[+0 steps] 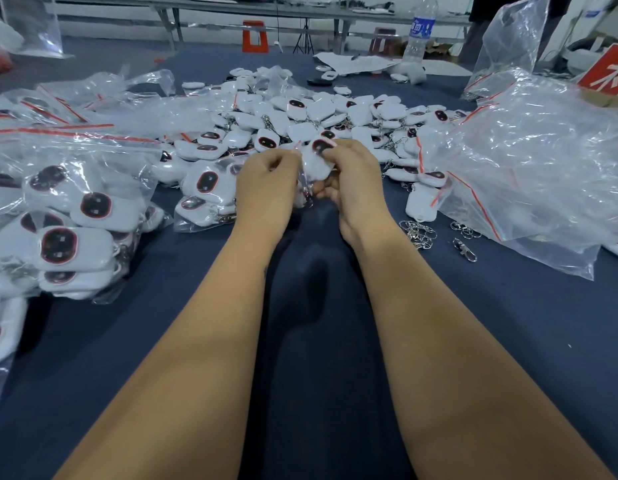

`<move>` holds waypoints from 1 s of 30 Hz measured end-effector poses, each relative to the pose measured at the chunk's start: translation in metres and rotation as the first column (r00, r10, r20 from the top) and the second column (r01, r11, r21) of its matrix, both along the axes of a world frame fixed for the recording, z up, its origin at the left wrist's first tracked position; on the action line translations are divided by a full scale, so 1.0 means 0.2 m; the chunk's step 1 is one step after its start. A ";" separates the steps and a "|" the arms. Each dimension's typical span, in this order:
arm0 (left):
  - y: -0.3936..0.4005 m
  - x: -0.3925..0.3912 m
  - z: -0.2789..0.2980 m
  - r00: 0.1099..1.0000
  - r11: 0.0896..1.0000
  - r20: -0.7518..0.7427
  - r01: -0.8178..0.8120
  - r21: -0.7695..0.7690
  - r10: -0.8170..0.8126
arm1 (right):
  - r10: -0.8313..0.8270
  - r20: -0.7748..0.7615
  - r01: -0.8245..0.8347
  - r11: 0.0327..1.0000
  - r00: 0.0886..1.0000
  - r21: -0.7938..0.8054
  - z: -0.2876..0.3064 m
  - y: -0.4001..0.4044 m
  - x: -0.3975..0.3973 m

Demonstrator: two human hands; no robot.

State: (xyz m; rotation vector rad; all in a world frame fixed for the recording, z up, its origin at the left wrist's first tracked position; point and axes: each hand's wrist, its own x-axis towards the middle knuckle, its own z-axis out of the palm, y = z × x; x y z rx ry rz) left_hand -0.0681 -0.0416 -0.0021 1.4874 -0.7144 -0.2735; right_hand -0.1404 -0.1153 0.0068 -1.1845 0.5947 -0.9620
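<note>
Dark blue cloth over the table (508,323); beyond its far edge, grey benches and a red stool (255,37). Water bottle (419,29) upright near the far edge, right of centre. Heaped across the middle, loose white key fobs (300,112); along the left edge, filled clear bags (68,216); toward the right edge, empty bags (529,150) and loose metal clasps (418,232). Above the table's middle, both hands together: left hand (266,180) with fingers (278,164) curled tight, pinching the rim of a small clear bag (301,178); right hand (354,178) with fingers (338,150) curled round a white fob (318,162), partly inside that bag. Fob's long axis running near to far, dark oval face upward at the far end.
</note>
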 end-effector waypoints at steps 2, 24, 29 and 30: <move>0.00 0.01 0.01 0.997 0.997 0.015 -0.073 -0.020 0.074 | -0.013 0.216 -0.022 0.987 0.976 0.159 0.01 -0.01 0.00; -0.01 -0.01 -0.01 0.945 0.992 0.319 -0.103 0.077 0.073 | -0.488 -0.464 0.011 0.698 0.739 -0.716 -0.03 0.02 0.02; -0.01 -0.01 -0.05 0.759 0.938 0.642 -0.132 0.322 -0.114 | -0.517 -0.734 -0.162 0.758 0.440 -0.631 -0.07 -0.06 -0.03; -0.01 -0.01 -0.05 0.755 0.934 0.645 -0.140 0.329 -0.114 | -0.507 -0.748 -0.182 0.762 0.428 -0.621 -0.07 -0.06 -0.03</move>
